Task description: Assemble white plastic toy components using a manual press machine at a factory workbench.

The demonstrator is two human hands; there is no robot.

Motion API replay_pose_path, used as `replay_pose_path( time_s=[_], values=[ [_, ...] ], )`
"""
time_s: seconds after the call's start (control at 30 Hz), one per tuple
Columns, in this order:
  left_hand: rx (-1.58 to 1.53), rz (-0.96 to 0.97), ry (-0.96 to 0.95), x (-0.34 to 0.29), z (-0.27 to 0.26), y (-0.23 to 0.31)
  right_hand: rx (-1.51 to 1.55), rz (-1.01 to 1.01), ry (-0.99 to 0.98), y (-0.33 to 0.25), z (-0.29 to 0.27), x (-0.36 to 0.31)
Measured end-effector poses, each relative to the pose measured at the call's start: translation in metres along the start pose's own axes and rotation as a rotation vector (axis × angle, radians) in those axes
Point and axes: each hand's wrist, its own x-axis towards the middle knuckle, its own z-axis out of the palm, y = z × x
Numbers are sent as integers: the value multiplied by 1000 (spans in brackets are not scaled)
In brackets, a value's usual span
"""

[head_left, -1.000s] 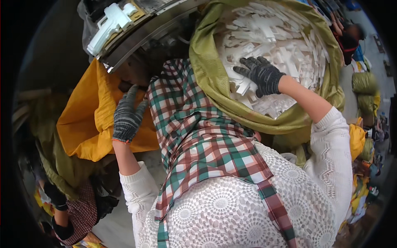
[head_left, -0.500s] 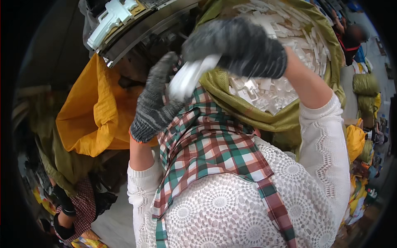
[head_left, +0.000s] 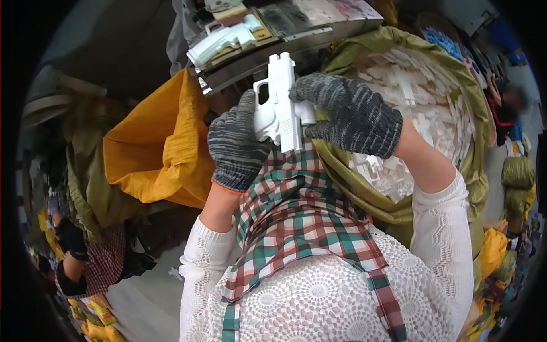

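One all-white, pistol-shaped piece (head_left: 283, 108), smooth, with a looped opening and two stubby tips, I see held before the checked apron (head_left: 302, 222) in the grip of left hand (head_left: 236, 139) and right hand (head_left: 362, 117).

Metal-edged bench (head_left: 310, 37): white pistol-shaped piece (head_left: 224, 45) on tan plate (head_left: 264, 33).

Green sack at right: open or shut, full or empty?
Open, not empty: the green sack gapes wide, white pieces heaped inside; depth hidden.
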Motion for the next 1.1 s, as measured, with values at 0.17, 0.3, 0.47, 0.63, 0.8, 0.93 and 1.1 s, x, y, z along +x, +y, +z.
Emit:
replay_pose_path(
  time_s=[0.17,0.3,0.47,0.63,0.8,0.93,1.1],
  values=[
    [82,150,137,18,1,-14,51,-72,302,18,2,6],
    [175,328,511,58,-7,-45,93,-11,370,34,-11,3],
    [107,-103,-167,118,-27,-97,182,16,344,41,-5,2],
    [585,164,56,104,-32,-75,248,201,318,48,-9,17],
    [378,93,301,34,-28,-89,369,-36,355,84,-1,60],
    [633,-182,318,-12,-64,-129,279,-96,274,104,9,114],
    [680,-559,136,-35,-72,-199,9,-121,205,131,12,142]
  ],
)
